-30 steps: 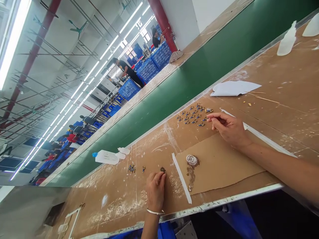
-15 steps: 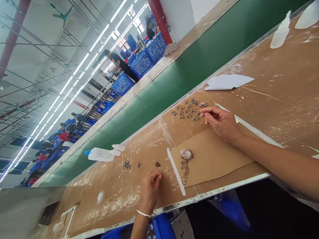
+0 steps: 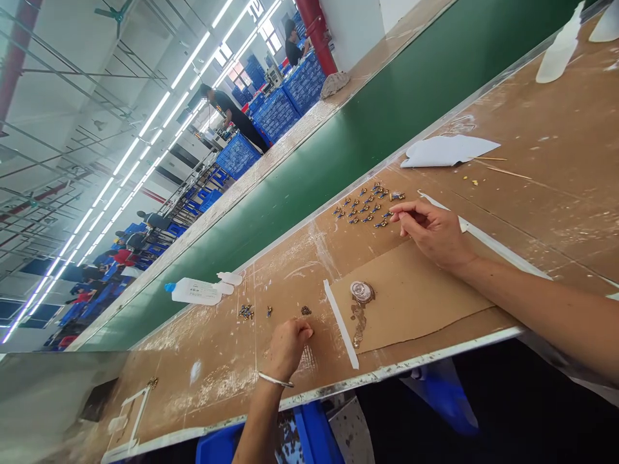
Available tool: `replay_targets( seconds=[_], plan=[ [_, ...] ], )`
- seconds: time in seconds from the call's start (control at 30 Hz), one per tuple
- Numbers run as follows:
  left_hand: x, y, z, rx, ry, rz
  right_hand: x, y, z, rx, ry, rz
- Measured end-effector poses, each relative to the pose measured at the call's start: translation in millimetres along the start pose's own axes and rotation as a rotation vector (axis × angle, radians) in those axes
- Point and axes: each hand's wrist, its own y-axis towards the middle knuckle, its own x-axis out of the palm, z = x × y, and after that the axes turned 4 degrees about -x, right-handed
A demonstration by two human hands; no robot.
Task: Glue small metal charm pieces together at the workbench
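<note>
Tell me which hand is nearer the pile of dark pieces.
Left. The left hand is just in front of the dark pile; the right hand is well to its right.

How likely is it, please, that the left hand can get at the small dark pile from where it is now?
Quite likely yes: the left hand is close to the small dark pile, and nothing seems to stand between them.

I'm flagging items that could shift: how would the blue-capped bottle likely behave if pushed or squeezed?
The blue-capped bottle would probably roll or slide rather than tip, since it lies on its side. Its translucent, plastic-looking body may give slightly when squeezed. Weight is uncertain: the fill level can't be made out.
</note>
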Motion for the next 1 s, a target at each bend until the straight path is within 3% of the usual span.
replay_targets(
  seconds=[0.2,0.43,0.53,0.63,0.77,0.87,1.0],
  plan=[
    [-1.7,-2,-16,-0.045,-0.093,0.074,0,0,1,-0.005,0.022,0.000],
    [-2.2,13,-77,-0.264,-0.213,0.391,1,-1,0,0.008,0.037,0.010],
    [0.5,16,-88,-0.282,-0.271,0.458,1,-1,-1,0.012,0.037,0.010],
    [6.8,5,-76,-0.209,-0.333,0.429,1,-1,-2,0.017,0.017,0.008],
    [25.0,-23,-44,-0.042,-0.405,0.359,2,-1,-1,0.015,-0.006,0.004],
    [42.1,-38,-29,0.003,-0.421,0.381,2,-1,2,0.007,-0.011,-0.005],
    [57.5,-43,-23,0.083,-0.401,0.461,2,-2,4,0.005,-0.007,-0.015]
  ],
)
